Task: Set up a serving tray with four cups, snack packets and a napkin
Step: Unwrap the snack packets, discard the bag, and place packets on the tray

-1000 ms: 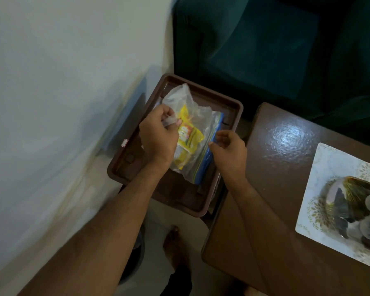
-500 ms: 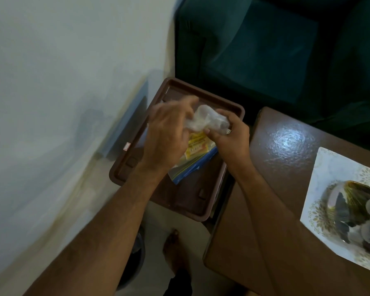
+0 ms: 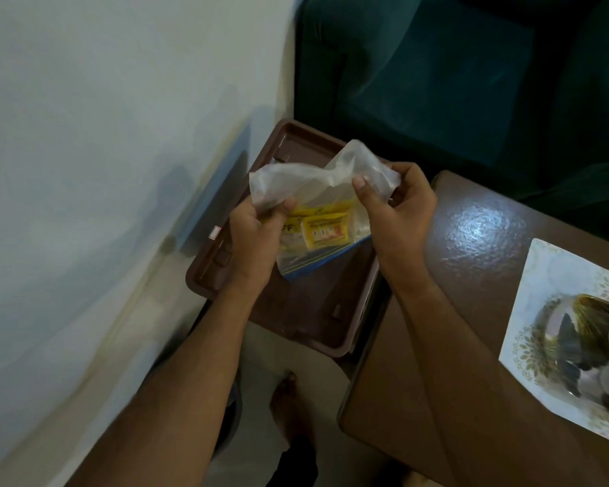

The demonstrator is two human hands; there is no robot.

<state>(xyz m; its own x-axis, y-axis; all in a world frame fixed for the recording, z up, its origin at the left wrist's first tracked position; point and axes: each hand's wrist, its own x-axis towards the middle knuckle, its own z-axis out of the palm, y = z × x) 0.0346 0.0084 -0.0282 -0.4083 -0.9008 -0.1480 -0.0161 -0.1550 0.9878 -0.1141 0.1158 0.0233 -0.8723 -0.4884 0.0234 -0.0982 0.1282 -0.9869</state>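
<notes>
I had the clear bag of yellow snack packets held just above the brown tray, its blue zip edge hanging low. My left hand pinched one side of the plastic and my right hand pinched the other, drawing it apart. The opening was hard to make out, so I judged slow, even pulling best, keeping it over the tray beside the dark surface.

1. Rectangular brown plastic tray: plain dark brown.
2. Clear plastic bag: milky translucent, with a blue strip at its lower edge.
3. Small yellow snack packets: yellow with red print.
4. Glossy wooden tabletop: brown.
5. White placemat: gold leaf pattern.
</notes>
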